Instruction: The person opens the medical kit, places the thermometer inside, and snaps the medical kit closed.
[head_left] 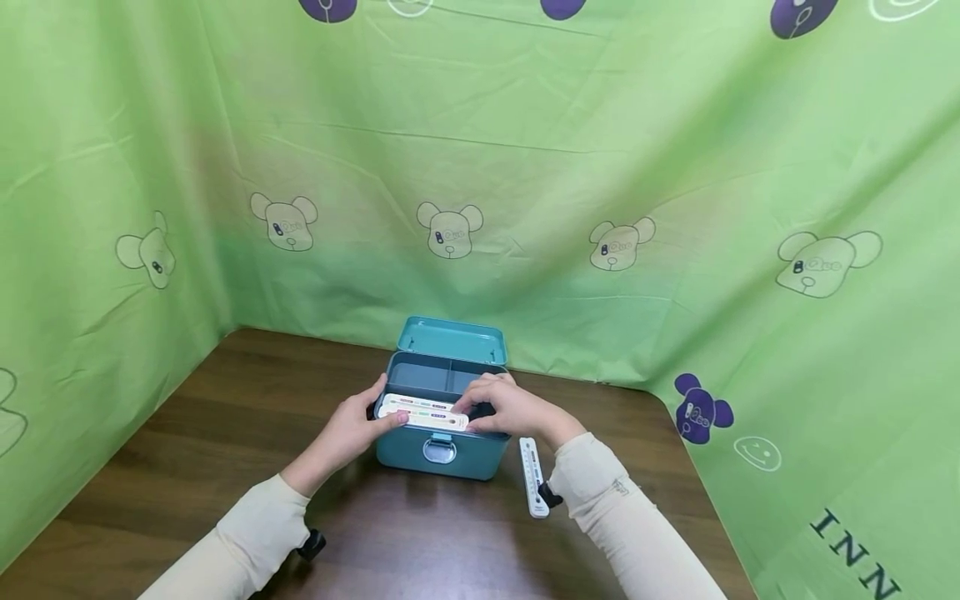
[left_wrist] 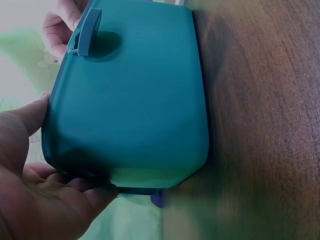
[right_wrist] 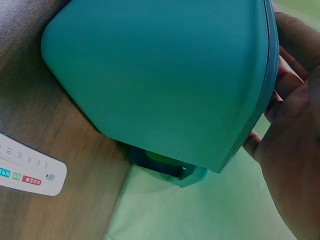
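A teal metal box (head_left: 465,457) stands on the table with its lid (head_left: 452,340) tipped back and a front latch (head_left: 439,450). White strip thermometers (head_left: 423,415) with coloured labels lie side by side along the front of its opening. My left hand (head_left: 356,425) grips the box's left end, fingers round the side and thumb over the front rim, on the front thermometer. Reaching over the right end, my right hand (head_left: 506,407) has bent fingers at the thermometers' right ends; I cannot tell whether it pinches one. Another thermometer (head_left: 530,475) lies on the table, right of the box.
Behind the thermometers, a grey divided tray (head_left: 420,374) sits inside the box. The brown wooden table (head_left: 247,417) meets a green printed cloth (head_left: 547,275) at the back and sides. Dark wrist devices (head_left: 311,545) show at both cuffs.
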